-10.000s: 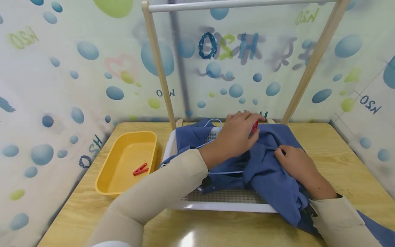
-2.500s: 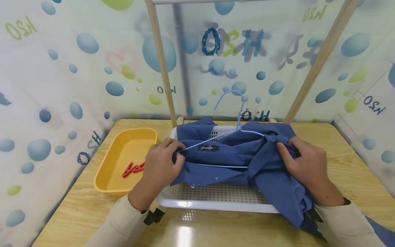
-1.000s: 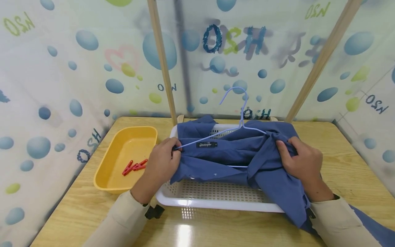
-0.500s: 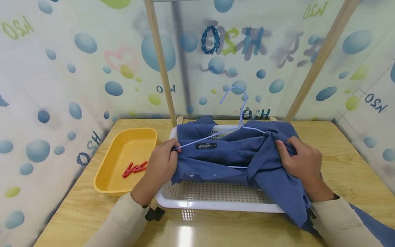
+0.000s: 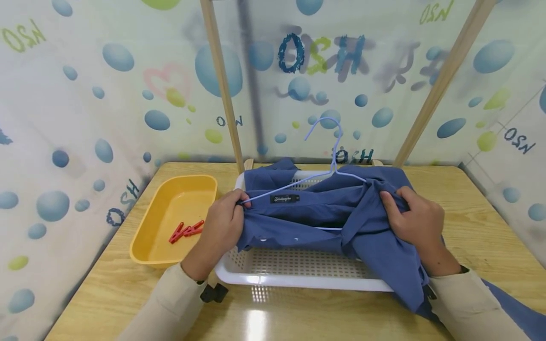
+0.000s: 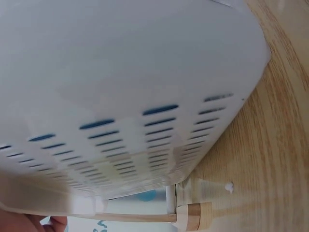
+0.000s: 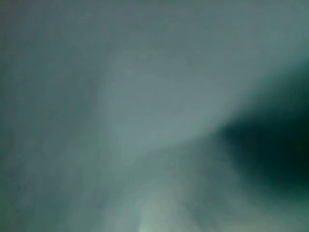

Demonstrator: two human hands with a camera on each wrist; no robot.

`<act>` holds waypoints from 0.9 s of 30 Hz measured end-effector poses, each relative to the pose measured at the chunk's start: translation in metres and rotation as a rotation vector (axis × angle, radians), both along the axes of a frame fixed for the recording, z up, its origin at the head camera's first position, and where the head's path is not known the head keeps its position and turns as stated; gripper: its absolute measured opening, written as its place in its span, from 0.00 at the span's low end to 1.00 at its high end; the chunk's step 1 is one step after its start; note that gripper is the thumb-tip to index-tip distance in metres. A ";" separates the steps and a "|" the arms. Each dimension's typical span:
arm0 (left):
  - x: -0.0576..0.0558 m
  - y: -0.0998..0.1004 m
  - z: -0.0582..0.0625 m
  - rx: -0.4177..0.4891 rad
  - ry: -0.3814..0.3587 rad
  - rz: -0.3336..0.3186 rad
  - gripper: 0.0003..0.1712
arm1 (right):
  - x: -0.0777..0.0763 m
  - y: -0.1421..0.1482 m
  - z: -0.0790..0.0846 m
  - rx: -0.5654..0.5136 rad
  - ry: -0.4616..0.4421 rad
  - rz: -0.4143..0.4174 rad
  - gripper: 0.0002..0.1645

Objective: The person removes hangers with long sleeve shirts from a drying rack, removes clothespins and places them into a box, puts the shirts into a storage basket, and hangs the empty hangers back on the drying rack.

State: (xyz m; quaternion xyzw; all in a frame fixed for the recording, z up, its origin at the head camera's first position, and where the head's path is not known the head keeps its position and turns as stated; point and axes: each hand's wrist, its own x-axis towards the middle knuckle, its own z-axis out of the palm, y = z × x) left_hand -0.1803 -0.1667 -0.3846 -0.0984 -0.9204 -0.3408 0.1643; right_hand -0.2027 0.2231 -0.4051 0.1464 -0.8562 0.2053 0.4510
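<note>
The blue garment [image 5: 317, 208] stretches between the two gripping hands [image 5: 223, 220] [image 5: 420, 220].

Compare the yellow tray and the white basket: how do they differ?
The yellow tray has solid walls; the white basket is perforated. The white basket looks wider than the yellow tray. The yellow tray holds red clips; the white basket has the blue garment draped over it. Both are open-topped and stand on the wooden table.

Holding this crumpled blue shirt [image 5: 317, 208] draped over a white basket [image 5: 298, 281], black label [image 5: 285, 199] showing, pale-blue hanger [image 5: 334, 163] hook-up, one end tucked under the cloth.
</note>
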 end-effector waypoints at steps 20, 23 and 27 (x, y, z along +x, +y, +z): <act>0.000 0.000 0.002 0.099 -0.018 0.010 0.16 | 0.000 0.001 0.000 -0.007 -0.005 0.015 0.43; 0.000 -0.001 0.002 0.116 -0.013 0.016 0.16 | 0.000 0.001 0.000 -0.010 -0.009 0.017 0.42; 0.000 -0.001 0.001 0.120 0.021 0.007 0.16 | 0.000 0.000 0.001 -0.009 -0.017 0.016 0.43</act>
